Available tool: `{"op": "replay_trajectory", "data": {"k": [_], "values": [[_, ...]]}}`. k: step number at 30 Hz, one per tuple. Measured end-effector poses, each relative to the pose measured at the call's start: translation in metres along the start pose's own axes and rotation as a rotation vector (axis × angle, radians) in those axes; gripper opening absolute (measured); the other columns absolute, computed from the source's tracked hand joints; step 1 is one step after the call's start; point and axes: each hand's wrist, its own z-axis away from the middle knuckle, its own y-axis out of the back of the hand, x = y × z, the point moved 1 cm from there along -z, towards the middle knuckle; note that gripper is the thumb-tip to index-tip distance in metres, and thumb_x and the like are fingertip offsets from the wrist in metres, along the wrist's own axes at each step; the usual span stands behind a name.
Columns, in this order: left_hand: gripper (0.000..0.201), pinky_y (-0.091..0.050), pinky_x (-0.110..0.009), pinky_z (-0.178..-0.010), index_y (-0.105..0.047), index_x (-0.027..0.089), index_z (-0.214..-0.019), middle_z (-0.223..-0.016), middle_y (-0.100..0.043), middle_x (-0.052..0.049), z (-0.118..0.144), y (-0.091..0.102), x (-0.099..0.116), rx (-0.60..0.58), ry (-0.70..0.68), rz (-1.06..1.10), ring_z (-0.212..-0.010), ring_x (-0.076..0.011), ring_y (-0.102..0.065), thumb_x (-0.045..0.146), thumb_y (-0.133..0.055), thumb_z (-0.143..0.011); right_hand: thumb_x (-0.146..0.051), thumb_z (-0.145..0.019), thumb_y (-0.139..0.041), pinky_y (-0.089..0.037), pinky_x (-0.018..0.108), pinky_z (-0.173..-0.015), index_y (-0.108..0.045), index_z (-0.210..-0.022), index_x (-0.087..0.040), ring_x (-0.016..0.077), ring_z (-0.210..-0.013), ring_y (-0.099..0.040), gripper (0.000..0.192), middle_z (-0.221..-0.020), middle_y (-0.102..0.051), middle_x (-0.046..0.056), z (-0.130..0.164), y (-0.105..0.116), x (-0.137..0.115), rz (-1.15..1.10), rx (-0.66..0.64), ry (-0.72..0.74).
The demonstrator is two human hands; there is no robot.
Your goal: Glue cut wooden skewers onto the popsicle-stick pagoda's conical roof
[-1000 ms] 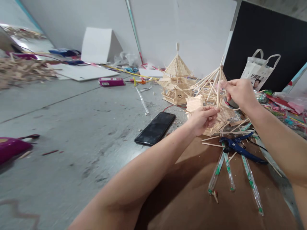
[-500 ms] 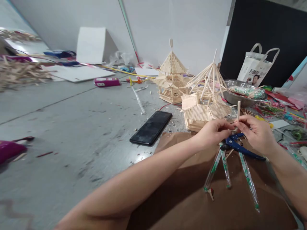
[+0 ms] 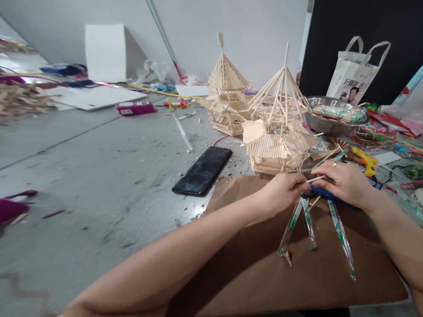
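Observation:
My left hand (image 3: 283, 190) pinches a thin wooden stick (image 3: 313, 179) that points right toward my right hand (image 3: 343, 185). My right hand lies over the blue cutters (image 3: 320, 192) on the brown cardboard (image 3: 257, 268), with its fingers curled around the handles. Just beyond both hands stands a pavilion model (image 3: 276, 147) built of wooden sticks, topped with a bare cone of sticks. A second, finished pavilion (image 3: 226, 99) stands behind it.
Three wrapped chopstick pairs (image 3: 340, 237) lie on the cardboard near my hands. A black phone (image 3: 203, 171) lies to the left of the model. A metal bowl (image 3: 330, 125), a yellow glue gun (image 3: 363, 158) and a white bag (image 3: 357, 75) sit at the right. A pink box (image 3: 135, 108) lies on the grey floor.
Both hands came down from the model's cone to the cardboard. The stick that my right hand held upright is now in my left hand, and my right hand has dropped onto the blue cutters.

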Motion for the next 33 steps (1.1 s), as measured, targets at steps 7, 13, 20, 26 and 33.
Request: {"op": "replay_trajectory", "data": {"k": [7,13,20,26,33], "values": [[0.029,-0.032,-0.020,-0.053,-0.055,0.014,-0.070,-0.051,-0.039,0.005,-0.002,-0.002,-0.014,0.144,-0.067,0.021,-0.052,-0.0069,-0.038,0.030,-0.037,-0.086,-0.055,-0.073,-0.050,-0.032,0.028,-0.051,-0.058,-0.069,-0.021,0.0228,-0.070,-0.062,0.035,-0.074,-0.066,0.004,0.009,0.002,0.016,0.231,-0.706,-0.354],[0.027,-0.032,-0.020,-0.053,-0.049,0.014,-0.065,-0.056,-0.038,0.005,-0.003,-0.006,-0.019,0.219,-0.158,-0.012,-0.055,-0.0065,-0.034,0.029,-0.040,-0.085,-0.042,-0.071,-0.053,-0.033,0.029,-0.056,-0.060,-0.088,-0.019,0.0272,-0.084,-0.062,0.029,-0.090,-0.067,0.010,0.005,-0.011,0.010,0.307,-0.863,-0.399],[0.025,-0.034,-0.021,-0.054,-0.051,0.015,-0.073,-0.058,-0.043,0.003,0.000,-0.009,-0.026,0.301,-0.242,-0.026,-0.055,-0.0070,-0.036,0.033,-0.038,-0.085,-0.027,-0.072,-0.045,-0.032,0.027,-0.054,-0.059,-0.083,-0.019,0.0222,-0.075,-0.061,0.020,-0.083,-0.066,0.008,0.009,-0.012,0.025,0.181,-0.832,-0.327],[0.026,-0.039,-0.021,-0.057,-0.047,0.017,-0.074,-0.058,-0.044,0.003,0.005,-0.009,-0.024,0.403,-0.254,-0.047,-0.056,-0.0080,-0.040,0.032,-0.032,-0.088,-0.031,-0.072,-0.050,-0.039,0.027,-0.056,-0.057,-0.087,-0.022,0.0189,-0.070,-0.059,0.019,-0.084,-0.065,0.004,0.012,0.009,0.049,0.038,-0.574,-0.395],[0.024,-0.044,-0.031,-0.080,-0.047,0.017,-0.075,-0.093,-0.054,-0.009,0.005,-0.011,-0.026,0.527,-0.481,-0.066,-0.089,-0.0137,-0.051,0.030,-0.031,-0.089,-0.035,-0.071,-0.060,-0.035,0.026,-0.042,-0.057,-0.081,-0.023,0.0119,-0.046,-0.048,0.016,-0.059,-0.056,0.000,0.018,0.049,0.053,-0.354,-0.263,-0.516]]}}
